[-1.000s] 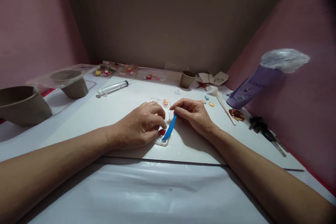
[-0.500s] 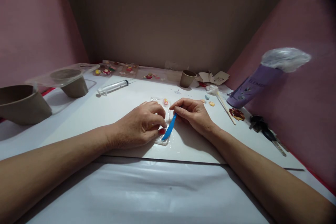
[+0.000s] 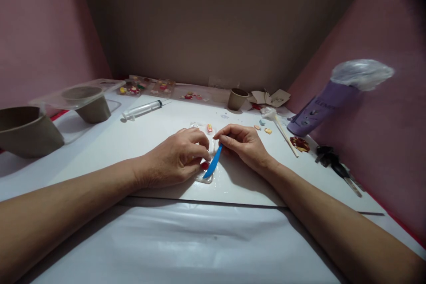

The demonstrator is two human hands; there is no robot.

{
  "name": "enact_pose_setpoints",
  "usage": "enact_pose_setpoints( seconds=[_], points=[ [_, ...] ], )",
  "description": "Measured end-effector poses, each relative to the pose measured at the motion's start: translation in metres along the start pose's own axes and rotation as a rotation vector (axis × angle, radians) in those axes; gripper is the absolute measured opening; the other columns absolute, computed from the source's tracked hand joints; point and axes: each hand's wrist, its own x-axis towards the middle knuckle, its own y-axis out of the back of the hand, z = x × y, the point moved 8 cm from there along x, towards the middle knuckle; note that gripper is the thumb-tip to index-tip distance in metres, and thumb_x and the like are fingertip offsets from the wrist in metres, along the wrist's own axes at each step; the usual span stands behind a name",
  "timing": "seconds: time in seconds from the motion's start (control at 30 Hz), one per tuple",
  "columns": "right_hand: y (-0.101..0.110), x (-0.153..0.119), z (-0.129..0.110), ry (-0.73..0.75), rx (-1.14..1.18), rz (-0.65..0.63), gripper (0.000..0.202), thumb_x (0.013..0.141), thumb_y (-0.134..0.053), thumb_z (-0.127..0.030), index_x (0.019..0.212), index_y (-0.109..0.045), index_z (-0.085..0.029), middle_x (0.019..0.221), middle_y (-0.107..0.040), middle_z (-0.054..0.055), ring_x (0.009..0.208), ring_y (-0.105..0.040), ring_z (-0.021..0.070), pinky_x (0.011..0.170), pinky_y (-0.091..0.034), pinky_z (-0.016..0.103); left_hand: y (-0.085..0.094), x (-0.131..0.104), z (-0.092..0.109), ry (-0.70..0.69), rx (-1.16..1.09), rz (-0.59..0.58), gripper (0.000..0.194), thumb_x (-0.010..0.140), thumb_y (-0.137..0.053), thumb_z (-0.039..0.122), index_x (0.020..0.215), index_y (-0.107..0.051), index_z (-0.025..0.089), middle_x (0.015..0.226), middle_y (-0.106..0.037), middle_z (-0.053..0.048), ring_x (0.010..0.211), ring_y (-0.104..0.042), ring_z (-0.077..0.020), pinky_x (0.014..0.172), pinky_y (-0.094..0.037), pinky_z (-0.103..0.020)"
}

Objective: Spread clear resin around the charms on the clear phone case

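Note:
A small, glossy, clear-and-white case (image 3: 207, 179) lies on the white board, with a red round piece (image 3: 204, 166) and a pink-and-yellow charm (image 3: 209, 128) on it. My right hand (image 3: 242, 144) pinches a blue plastic knife (image 3: 213, 162) by its upper end; the blade slants down to the left over the case's near end. From the left, my left hand (image 3: 179, 155) rests against the case with bent fingers that cover part of it. Whether those fingers grip anything is hidden.
On the left are a syringe (image 3: 142, 109), a large brown cup (image 3: 29, 133) and another under a clear lid (image 3: 89, 106). Behind stands a small brown cup (image 3: 237, 99). At right are a wooden stick (image 3: 286, 136), a purple bag (image 3: 313, 108) and black-handled tools (image 3: 339, 169).
The blue knife's tip has shifted very slightly left over the case. Both hands keep nearly the same pose, and the whole view has moved a little.

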Motion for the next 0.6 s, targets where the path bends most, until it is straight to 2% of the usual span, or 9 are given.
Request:
enact_pose_setpoints(
  seconds=[0.27, 0.6],
  points=[
    [0.0014, -0.0006, -0.0027, 0.012, -0.057, 0.007, 0.011, 0.081, -0.063, -0.026, 0.081, -0.068, -0.017, 0.067, -0.061, -0.002, 0.056, -0.051, 0.0079, 0.054, -0.041, 0.021, -0.0001, -0.0003, 0.0007, -0.002, 0.019, -0.001, 0.022, 0.080, -0.050, 0.005, 0.087, -0.067, 0.017, 0.091, -0.059, -0.005, 0.084, -0.049, -0.0173, 0.078, -0.040, -0.032],
    [0.0000, -0.0009, -0.0010, 0.007, -0.019, -0.003, 0.010, 0.081, -0.063, -0.027, 0.081, -0.068, -0.018, 0.064, -0.059, -0.002, 0.054, -0.049, 0.0075, 0.053, -0.040, 0.021, 0.0001, -0.0007, 0.0022, -0.017, 0.030, 0.001, 0.020, 0.080, -0.050, 0.006, 0.086, -0.067, 0.016, 0.091, -0.059, -0.007, 0.082, -0.049, -0.0174, 0.077, -0.040, -0.032]
  ],
)
